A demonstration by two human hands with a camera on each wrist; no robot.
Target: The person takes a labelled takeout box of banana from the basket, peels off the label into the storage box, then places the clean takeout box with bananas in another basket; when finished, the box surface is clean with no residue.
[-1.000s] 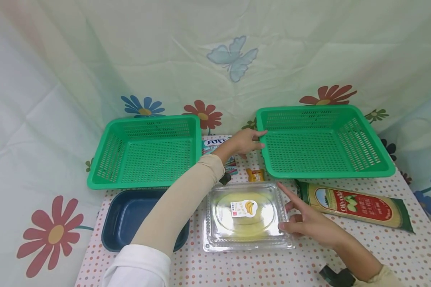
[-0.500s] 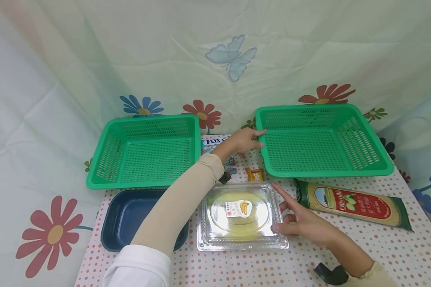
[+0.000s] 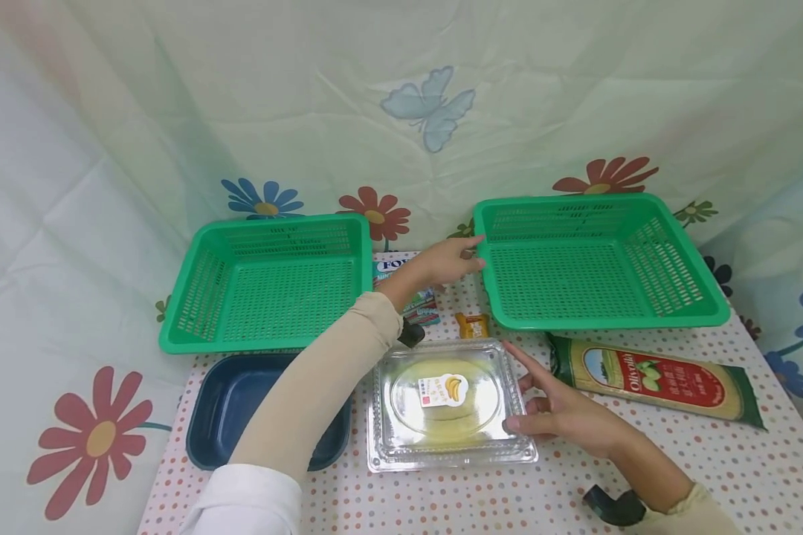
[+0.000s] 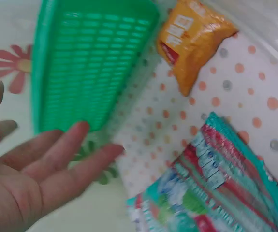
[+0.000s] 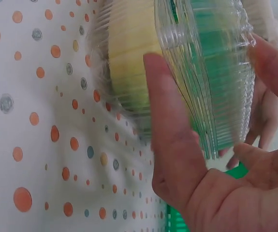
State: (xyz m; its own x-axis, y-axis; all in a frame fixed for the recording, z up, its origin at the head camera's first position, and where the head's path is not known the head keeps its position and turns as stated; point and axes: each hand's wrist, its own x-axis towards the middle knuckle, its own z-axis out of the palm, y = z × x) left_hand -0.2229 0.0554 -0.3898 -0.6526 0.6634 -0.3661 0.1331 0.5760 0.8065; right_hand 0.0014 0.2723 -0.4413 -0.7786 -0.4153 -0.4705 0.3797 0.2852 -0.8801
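The two hands are apart from each other. The right hand [image 3: 569, 420] has its thumb and first finger spread along the near side of the box [image 3: 451, 416], touching it; such a wide span probably keeps the flat box from turning. The left hand [image 3: 444, 261], fingers loose, reaches to the rim of the right basket [image 3: 609, 325], perhaps to steady it; whether it touches, I cannot tell.

I count two baskets: this one, and the left basket [image 3: 268, 347] on the other side of the left hand. There is one each of the rest: the box, the tray [image 3: 230, 401] under the left arm, the bag [image 3: 421, 308] below the left wrist, the snack [image 3: 473, 325] between the hands, and the pasta [image 3: 662, 379] beside the right hand.
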